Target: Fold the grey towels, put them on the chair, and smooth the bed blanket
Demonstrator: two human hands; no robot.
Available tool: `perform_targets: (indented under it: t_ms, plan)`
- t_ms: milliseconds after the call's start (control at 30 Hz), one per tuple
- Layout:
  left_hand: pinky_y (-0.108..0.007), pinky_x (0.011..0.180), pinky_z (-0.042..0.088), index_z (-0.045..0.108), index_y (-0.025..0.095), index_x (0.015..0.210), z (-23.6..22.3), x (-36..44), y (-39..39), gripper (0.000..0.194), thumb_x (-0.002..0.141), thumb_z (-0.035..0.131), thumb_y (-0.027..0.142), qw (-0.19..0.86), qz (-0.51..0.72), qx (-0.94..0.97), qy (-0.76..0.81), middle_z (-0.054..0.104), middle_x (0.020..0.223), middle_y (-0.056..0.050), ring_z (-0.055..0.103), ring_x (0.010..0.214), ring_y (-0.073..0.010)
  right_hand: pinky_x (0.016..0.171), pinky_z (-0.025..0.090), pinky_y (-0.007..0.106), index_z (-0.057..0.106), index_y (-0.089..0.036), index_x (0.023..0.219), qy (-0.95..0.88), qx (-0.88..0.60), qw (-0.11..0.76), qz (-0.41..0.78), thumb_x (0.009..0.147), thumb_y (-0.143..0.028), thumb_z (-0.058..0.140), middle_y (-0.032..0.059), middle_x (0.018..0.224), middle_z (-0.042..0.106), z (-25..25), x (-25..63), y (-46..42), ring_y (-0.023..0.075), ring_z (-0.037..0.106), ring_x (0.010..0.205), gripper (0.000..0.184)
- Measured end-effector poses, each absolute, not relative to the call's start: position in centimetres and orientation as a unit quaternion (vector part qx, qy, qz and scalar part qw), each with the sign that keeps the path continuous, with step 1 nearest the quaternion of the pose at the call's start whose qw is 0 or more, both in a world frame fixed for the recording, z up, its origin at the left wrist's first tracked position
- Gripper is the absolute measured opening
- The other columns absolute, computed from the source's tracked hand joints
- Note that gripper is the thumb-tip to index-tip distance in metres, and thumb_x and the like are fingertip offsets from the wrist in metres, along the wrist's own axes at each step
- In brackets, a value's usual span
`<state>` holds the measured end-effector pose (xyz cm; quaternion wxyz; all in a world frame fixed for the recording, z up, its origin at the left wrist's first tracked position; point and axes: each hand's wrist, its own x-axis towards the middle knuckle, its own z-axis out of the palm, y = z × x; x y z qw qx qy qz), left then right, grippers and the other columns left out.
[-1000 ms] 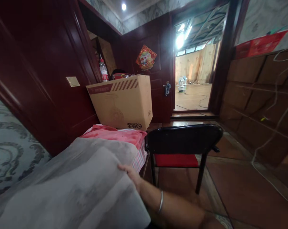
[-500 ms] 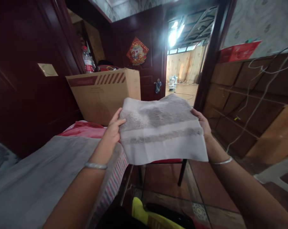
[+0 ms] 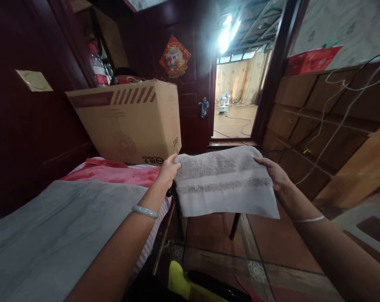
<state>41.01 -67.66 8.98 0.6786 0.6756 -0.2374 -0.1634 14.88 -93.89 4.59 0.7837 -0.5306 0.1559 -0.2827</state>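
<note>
A grey towel [image 3: 224,180] with pale woven bands hangs folded over or in front of the black chair, most of which it hides. My left hand [image 3: 170,170] pinches its upper left corner, thumb on top. At the upper right edge, my right hand [image 3: 274,174] grips the cloth between thumb and fingers. Lower left, a larger grey cloth [image 3: 67,226] lies spread flat on the bed, beside my left forearm. Beyond it is a crumpled pink-red cloth [image 3: 114,172].
A large cardboard box [image 3: 127,126] stands at the bed's far end, with a bottle [image 3: 98,67] on or behind it. Stacked brown boxes [image 3: 328,105] with loose white cables line the right. A white plastic stool [image 3: 365,226] stands lower right. An open doorway [image 3: 235,121] lies ahead.
One hand rested on grey cloth over the bed a second ago. Then both hands held the towel up in front of the chair; since then it has lowered slightly and flattened.
</note>
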Motion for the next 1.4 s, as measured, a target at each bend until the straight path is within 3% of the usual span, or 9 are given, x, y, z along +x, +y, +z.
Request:
perform_targets:
  t_ms: [233, 367, 500, 633, 767, 933, 1067, 1200, 1400]
  plan:
    - [-0.038, 0.112, 0.049, 0.068, 0.013, 0.131, 9.5, 40.4, -68.4, 0.058, 0.074, 0.062, 0.002, 0.597, -0.103, 0.734, -0.307, 0.072, 0.132, -0.013, 0.066, 0.124, -0.0239, 0.061, 0.056, 0.030, 0.071, -0.021, 0.085, 0.222, -0.620, 0.676, -0.330, 0.056, -0.030, 0.084, 0.0030, 0.076, 0.075, 6.3, 14.9, -94.5, 0.0192, 0.067, 0.062, 0.033]
    - [-0.039, 0.113, 0.048, 0.071, 0.014, 0.128, 10.4, 39.3, -68.4, 0.046, 0.084, 0.059, 0.005, 0.448, 0.016, 0.822, -0.352, 0.073, 0.130, -0.014, 0.066, 0.125, -0.0259, 0.066, 0.054, 0.034, 0.072, -0.020, 0.090, 0.265, -0.704, 0.565, -0.339, 0.064, -0.047, 0.079, 0.0058, 0.083, 0.076, 6.4, 15.0, -95.2, 0.0236, 0.068, 0.072, 0.038]
    - [-0.045, 0.105, 0.052, 0.069, 0.016, 0.132, 11.2, 38.1, -68.1, 0.041, 0.095, 0.053, 0.016, 0.258, 0.091, 0.889, -0.367, 0.075, 0.125, -0.017, 0.069, 0.119, -0.0320, 0.079, 0.054, 0.041, 0.073, -0.020, 0.097, 0.338, -0.781, 0.378, -0.366, 0.072, -0.053, 0.072, 0.0107, 0.096, 0.077, 5.8, 15.0, -96.2, 0.0307, 0.071, 0.090, 0.042]
    - [-0.042, 0.098, 0.054, 0.068, 0.018, 0.131, 11.4, 37.5, -67.4, 0.038, 0.099, 0.046, 0.020, 0.197, 0.119, 0.890, -0.393, 0.073, 0.124, -0.016, 0.070, 0.113, -0.0295, 0.085, 0.054, 0.046, 0.073, -0.018, 0.109, 0.373, -0.811, 0.254, -0.371, 0.082, -0.055, 0.064, 0.0143, 0.104, 0.076, 5.4, 14.9, -96.4, 0.0343, 0.070, 0.096, 0.047]
    - [-0.048, 0.100, 0.052, 0.068, 0.016, 0.128, 11.3, 36.8, -66.8, 0.038, 0.102, 0.045, 0.031, 0.146, 0.207, 0.869, -0.425, 0.067, 0.129, -0.018, 0.064, 0.119, -0.0337, 0.086, 0.054, 0.050, 0.070, -0.018, 0.125, 0.385, -0.836, 0.114, -0.373, 0.094, -0.058, 0.051, 0.0176, 0.106, 0.074, 5.7, 14.5, -94.4, 0.0380, 0.068, 0.102, 0.054]
    - [-0.056, 0.120, 0.033, 0.051, 0.015, 0.148, 10.6, 36.3, -67.2, 0.074, 0.090, 0.066, 0.058, 0.115, 0.218, 0.796, -0.552, 0.048, 0.157, -0.020, 0.042, 0.145, -0.0375, 0.109, 0.042, 0.059, 0.048, -0.021, 0.154, 0.191, -0.904, -0.062, -0.377, 0.094, -0.068, 0.050, 0.0190, 0.150, 0.054, 6.8, 15.0, -91.2, 0.0419, 0.047, 0.138, 0.076]
    - [-0.057, 0.119, 0.034, 0.048, 0.014, 0.149, 10.3, 36.9, -68.0, 0.090, 0.080, 0.074, 0.066, 0.098, 0.190, 0.787, -0.579, 0.056, 0.147, -0.020, 0.048, 0.139, -0.0378, 0.114, 0.032, 0.065, 0.036, -0.025, 0.162, 0.079, -0.943, -0.098, -0.307, 0.090, -0.078, 0.052, 0.0173, 0.158, 0.047, 6.8, 16.4, -91.2, 0.0437, 0.040, 0.144, 0.091]
    - [-0.053, 0.112, 0.041, 0.056, 0.016, 0.135, 10.3, 38.1, -68.5, 0.087, 0.072, 0.080, 0.071, 0.094, 0.194, 0.761, -0.612, 0.064, 0.131, -0.018, 0.056, 0.126, -0.0365, 0.103, 0.044, 0.056, 0.039, -0.023, 0.160, 0.040, -0.956, -0.062, -0.284, 0.084, -0.086, 0.052, 0.0186, 0.145, 0.059, 6.6, 17.1, -92.8, 0.0401, 0.058, 0.123, 0.099]
    - [-0.046, 0.093, 0.052, 0.057, 0.015, 0.127, 10.1, 39.2, -69.1, 0.080, 0.073, 0.079, 0.070, 0.070, 0.151, 0.778, -0.605, 0.068, 0.114, -0.016, 0.065, 0.107, -0.0346, 0.086, 0.048, 0.046, 0.052, -0.020, 0.149, 0.052, -0.946, -0.082, -0.308, 0.086, -0.086, 0.047, 0.0176, 0.120, 0.068, 5.8, 17.3, -93.8, 0.0356, 0.063, 0.102, 0.092]
